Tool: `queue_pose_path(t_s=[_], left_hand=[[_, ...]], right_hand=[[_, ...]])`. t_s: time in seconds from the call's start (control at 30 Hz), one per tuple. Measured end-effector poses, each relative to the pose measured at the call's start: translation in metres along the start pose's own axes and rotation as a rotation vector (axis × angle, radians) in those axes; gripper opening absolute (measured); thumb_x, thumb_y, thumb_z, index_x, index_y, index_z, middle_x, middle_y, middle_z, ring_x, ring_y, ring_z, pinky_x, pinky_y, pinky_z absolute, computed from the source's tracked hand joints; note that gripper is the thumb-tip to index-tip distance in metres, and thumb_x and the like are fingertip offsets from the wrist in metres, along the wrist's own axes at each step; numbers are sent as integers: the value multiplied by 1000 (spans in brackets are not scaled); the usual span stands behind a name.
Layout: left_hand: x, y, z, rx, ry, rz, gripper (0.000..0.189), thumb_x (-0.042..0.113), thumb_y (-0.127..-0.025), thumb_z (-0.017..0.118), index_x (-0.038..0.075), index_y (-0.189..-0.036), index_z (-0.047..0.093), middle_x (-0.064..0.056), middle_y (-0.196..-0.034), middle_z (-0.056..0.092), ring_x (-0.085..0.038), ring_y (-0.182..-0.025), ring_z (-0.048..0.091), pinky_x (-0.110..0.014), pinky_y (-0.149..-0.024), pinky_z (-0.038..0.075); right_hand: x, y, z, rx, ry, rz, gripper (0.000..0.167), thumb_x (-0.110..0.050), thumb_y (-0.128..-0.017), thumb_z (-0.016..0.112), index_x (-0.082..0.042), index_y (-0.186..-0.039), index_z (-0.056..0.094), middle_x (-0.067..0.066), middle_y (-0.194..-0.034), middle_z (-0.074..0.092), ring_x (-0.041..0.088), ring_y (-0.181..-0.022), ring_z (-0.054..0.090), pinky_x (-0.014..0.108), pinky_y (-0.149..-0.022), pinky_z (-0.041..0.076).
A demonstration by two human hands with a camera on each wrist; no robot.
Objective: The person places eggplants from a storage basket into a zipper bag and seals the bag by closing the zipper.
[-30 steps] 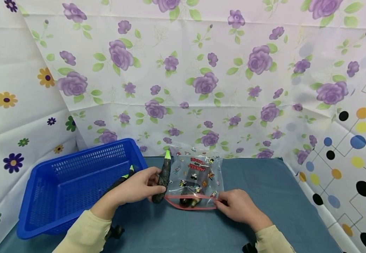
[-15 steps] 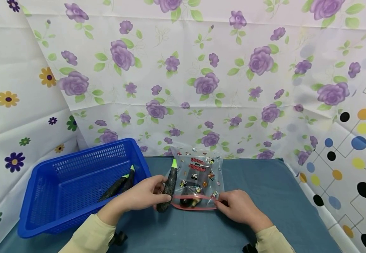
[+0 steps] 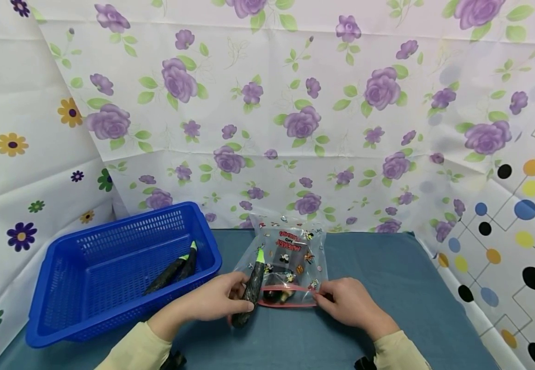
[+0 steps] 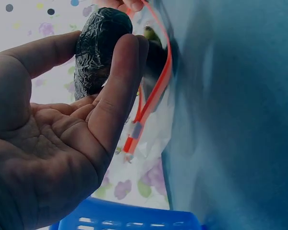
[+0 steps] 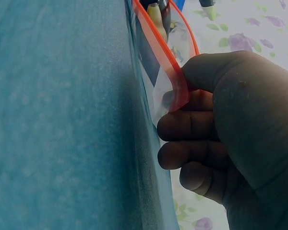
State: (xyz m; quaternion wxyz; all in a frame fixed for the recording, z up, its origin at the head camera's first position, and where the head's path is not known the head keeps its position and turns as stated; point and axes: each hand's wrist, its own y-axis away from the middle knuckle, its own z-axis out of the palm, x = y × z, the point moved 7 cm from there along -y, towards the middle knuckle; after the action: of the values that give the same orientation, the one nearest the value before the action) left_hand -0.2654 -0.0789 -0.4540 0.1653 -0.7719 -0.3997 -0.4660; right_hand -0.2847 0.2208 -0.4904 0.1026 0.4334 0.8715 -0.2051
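Observation:
My left hand (image 3: 216,300) grips a dark, wrinkled cucumber (image 3: 254,288) with a bright green tip, thumb on one side and fingers on the other. It is tilted, tip toward the bag, and overlaps the bag's left side in the head view. The clear zip bag (image 3: 311,252) has cartoon prints and a red zip edge (image 4: 164,72). Its mouth gapes toward me, and inside lies a dark vegetable with a pale stem (image 5: 155,17). My right hand (image 3: 348,303) pinches the right corner of that red edge between thumb and forefinger, its other fingers curled below.
A blue perforated basket (image 3: 55,288) stands on the left, with two more dark, green-tipped cucumbers (image 3: 168,272) at its right end. Teal cloth (image 3: 374,267) covers the table. Patterned sheets (image 3: 267,103) hang behind and at both sides.
My left hand has moved right and toward me with the cucumber, to in front of the bag's left side. More of the cucumbers in the basket shows. My right hand stays at the bag's corner.

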Motion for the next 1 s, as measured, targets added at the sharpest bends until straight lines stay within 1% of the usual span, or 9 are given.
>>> queue_pose_path(t_s=[0.07,0.17,0.33,0.4,0.53,0.63,0.77,0.87,1.0], left_hand=[[-1,0,4,-8,27,-7,55,26,-106,78,-5,-147,58,-1,-103,75,-20,-76,71,-35,-71,59],[-4,0,9,-20,42,-21,49,23,-105,80,-1,-142,61,-2,-100,74,-20,-79,70,-35,-68,59],[-7,1,15,-36,35,-33,41,22,-103,81,3,-135,65,-1,-97,74,-18,-78,67,-32,-67,55],[-8,1,17,-45,35,-36,42,22,-103,81,3,-137,65,0,-97,74,-17,-80,67,-31,-69,54],[-13,1,21,-64,65,-48,59,20,-103,82,-3,-151,58,-1,-101,74,-17,-86,68,-31,-71,56],[-16,3,23,-83,110,-66,66,19,-103,81,-4,-157,52,-4,-101,73,-19,-77,69,-35,-64,60],[-18,6,26,-105,155,-80,54,17,-104,80,-2,-149,56,-6,-98,74,-21,-63,67,-43,-58,63],[-19,9,29,-116,171,-82,45,16,-103,80,1,-141,60,-6,-97,74,-21,-62,67,-44,-57,63],[-21,12,31,-132,175,-85,39,15,-102,80,3,-135,63,-6,-95,74,-19,-63,67,-39,-56,62]], right_hand=[[0,0,0,0,1,-2,29,-23,-106,78,-33,-80,69,-25,-64,52,-4,-52,42,23,-52,37],[0,0,0,1,4,-3,29,-23,-106,78,-33,-80,69,-25,-65,52,-4,-52,42,23,-52,38],[0,0,0,2,10,-4,30,-23,-106,78,-33,-79,69,-25,-64,52,-4,-52,42,23,-52,37],[0,0,0,2,10,-6,30,-23,-106,77,-34,-80,69,-25,-64,52,-4,-52,42,23,-52,37],[1,0,0,2,8,-7,30,-23,-106,78,-34,-79,69,-25,-63,51,-4,-52,41,23,-52,36],[1,0,0,0,4,-6,31,-23,-106,78,-34,-78,69,-25,-63,51,-4,-52,42,23,-52,36],[1,0,-1,0,-2,-4,31,-23,-106,78,-34,-79,69,-25,-63,51,-4,-52,42,23,-52,37],[0,0,-1,-1,-1,-4,30,-23,-106,78,-34,-79,69,-25,-63,52,-4,-52,43,23,-51,37],[0,-1,-1,-2,3,-4,30,-23,-106,78,-34,-79,69,-25,-64,52,-4,-52,43,23,-52,37]])
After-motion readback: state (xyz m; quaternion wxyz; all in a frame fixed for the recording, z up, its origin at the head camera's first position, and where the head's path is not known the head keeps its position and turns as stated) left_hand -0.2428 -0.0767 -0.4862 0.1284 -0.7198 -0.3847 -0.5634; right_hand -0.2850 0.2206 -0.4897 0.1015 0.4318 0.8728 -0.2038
